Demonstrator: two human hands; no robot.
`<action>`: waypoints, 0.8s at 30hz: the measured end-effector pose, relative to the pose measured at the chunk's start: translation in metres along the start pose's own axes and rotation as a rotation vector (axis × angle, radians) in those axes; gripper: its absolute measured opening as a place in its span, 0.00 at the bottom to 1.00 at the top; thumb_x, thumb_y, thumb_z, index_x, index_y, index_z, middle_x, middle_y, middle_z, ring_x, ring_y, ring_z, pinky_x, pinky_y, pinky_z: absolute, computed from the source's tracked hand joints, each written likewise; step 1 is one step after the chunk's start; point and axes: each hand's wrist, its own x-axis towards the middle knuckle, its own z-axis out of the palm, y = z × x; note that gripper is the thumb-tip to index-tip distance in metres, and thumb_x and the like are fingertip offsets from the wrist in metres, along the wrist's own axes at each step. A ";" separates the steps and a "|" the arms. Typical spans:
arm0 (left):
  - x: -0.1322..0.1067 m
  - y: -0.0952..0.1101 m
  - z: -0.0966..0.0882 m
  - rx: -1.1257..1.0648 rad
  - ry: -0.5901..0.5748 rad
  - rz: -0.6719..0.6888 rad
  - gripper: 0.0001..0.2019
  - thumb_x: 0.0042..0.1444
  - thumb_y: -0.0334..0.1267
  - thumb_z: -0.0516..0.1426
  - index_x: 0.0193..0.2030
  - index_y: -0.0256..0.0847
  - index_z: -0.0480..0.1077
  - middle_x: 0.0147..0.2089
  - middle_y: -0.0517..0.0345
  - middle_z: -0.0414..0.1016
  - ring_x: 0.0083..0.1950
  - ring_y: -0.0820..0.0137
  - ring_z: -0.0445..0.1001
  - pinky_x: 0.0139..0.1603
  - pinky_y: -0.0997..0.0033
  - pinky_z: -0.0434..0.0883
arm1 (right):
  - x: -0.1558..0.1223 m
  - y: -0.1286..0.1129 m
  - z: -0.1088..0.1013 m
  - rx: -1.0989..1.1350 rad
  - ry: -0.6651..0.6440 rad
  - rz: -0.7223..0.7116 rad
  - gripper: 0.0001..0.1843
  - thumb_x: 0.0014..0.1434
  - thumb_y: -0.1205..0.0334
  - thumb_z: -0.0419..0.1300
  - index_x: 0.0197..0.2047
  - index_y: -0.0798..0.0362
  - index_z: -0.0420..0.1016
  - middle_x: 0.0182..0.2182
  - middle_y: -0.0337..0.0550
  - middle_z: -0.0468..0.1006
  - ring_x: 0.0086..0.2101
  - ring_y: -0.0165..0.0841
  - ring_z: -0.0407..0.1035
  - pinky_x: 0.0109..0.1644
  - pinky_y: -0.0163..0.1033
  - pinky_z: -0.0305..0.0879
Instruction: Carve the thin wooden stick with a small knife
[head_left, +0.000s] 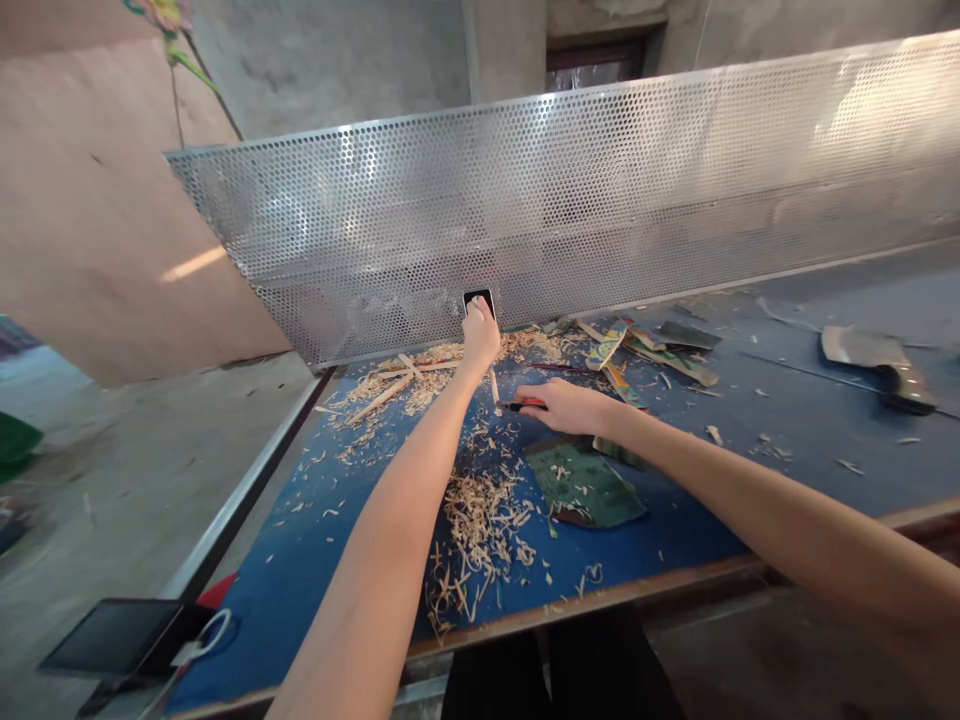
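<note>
My left hand (481, 330) is closed around a thin wooden stick (495, 388), whose pale lower end shows below the hand. A dark phone-like rectangle with a light edge (478, 297) is right behind my left fingers; whether they touch it I cannot tell. My right hand (566, 405), closed, grips a knife with a red and black handle (533, 403). Its tip points left, close by the stick's lower end. Curled wood shavings (484, 520) lie below both hands, and more shavings (532, 347) are heaped beyond them.
A perforated metal panel (570, 200) stands along the back of the blue table (300, 590). Wood strips (382, 398) lie left, a green worn sheet (585, 485) in front, and coloured scraps (607, 345) right. A broad-bladed cleaver (874, 360) rests far right; a dark tablet-like screen (112, 635) is lower left.
</note>
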 end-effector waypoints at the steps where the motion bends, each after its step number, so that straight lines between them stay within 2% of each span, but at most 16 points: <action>1: 0.000 0.000 0.000 0.013 0.004 0.001 0.34 0.76 0.68 0.43 0.57 0.38 0.74 0.45 0.38 0.81 0.56 0.46 0.83 0.58 0.51 0.74 | 0.000 0.000 0.000 0.003 -0.003 -0.003 0.15 0.75 0.55 0.55 0.54 0.48 0.81 0.38 0.48 0.86 0.37 0.41 0.75 0.41 0.42 0.60; 5: -0.006 0.002 -0.003 0.052 0.002 0.041 0.35 0.76 0.69 0.42 0.56 0.39 0.74 0.45 0.39 0.80 0.55 0.47 0.83 0.59 0.51 0.74 | 0.000 -0.001 -0.001 0.025 -0.023 -0.001 0.15 0.75 0.54 0.55 0.54 0.47 0.82 0.40 0.49 0.87 0.39 0.43 0.77 0.42 0.43 0.62; 12: -0.009 0.008 -0.003 0.147 0.025 0.061 0.32 0.79 0.62 0.38 0.54 0.39 0.73 0.45 0.38 0.80 0.54 0.48 0.84 0.60 0.51 0.74 | -0.002 -0.014 -0.005 -0.017 -0.061 0.037 0.14 0.75 0.56 0.58 0.56 0.48 0.81 0.45 0.50 0.88 0.44 0.45 0.80 0.46 0.44 0.65; 16: -0.007 0.006 -0.004 0.167 0.057 0.038 0.32 0.80 0.62 0.38 0.53 0.39 0.73 0.46 0.38 0.81 0.56 0.48 0.84 0.61 0.51 0.74 | -0.010 -0.018 -0.002 -0.111 -0.076 0.018 0.16 0.77 0.55 0.57 0.60 0.49 0.81 0.46 0.51 0.89 0.46 0.46 0.81 0.48 0.43 0.66; 19: -0.005 0.003 -0.006 0.172 0.065 0.018 0.33 0.79 0.64 0.38 0.53 0.40 0.73 0.47 0.38 0.81 0.56 0.48 0.83 0.61 0.51 0.73 | -0.014 -0.015 0.000 -0.193 -0.070 0.007 0.19 0.79 0.53 0.55 0.64 0.49 0.79 0.44 0.52 0.89 0.43 0.45 0.81 0.46 0.42 0.65; 22: -0.005 0.001 -0.006 0.111 0.059 -0.001 0.32 0.78 0.66 0.41 0.52 0.41 0.72 0.43 0.42 0.80 0.51 0.51 0.83 0.57 0.53 0.74 | -0.014 -0.008 -0.001 -0.244 -0.058 0.016 0.20 0.80 0.50 0.54 0.65 0.48 0.78 0.40 0.51 0.88 0.40 0.44 0.80 0.44 0.42 0.63; 24: -0.005 0.001 -0.005 -0.003 0.006 -0.016 0.30 0.77 0.68 0.44 0.54 0.43 0.71 0.38 0.48 0.77 0.42 0.56 0.82 0.49 0.58 0.75 | -0.013 -0.003 -0.003 -0.245 -0.023 0.030 0.22 0.80 0.48 0.54 0.65 0.48 0.78 0.38 0.50 0.87 0.38 0.44 0.79 0.42 0.42 0.62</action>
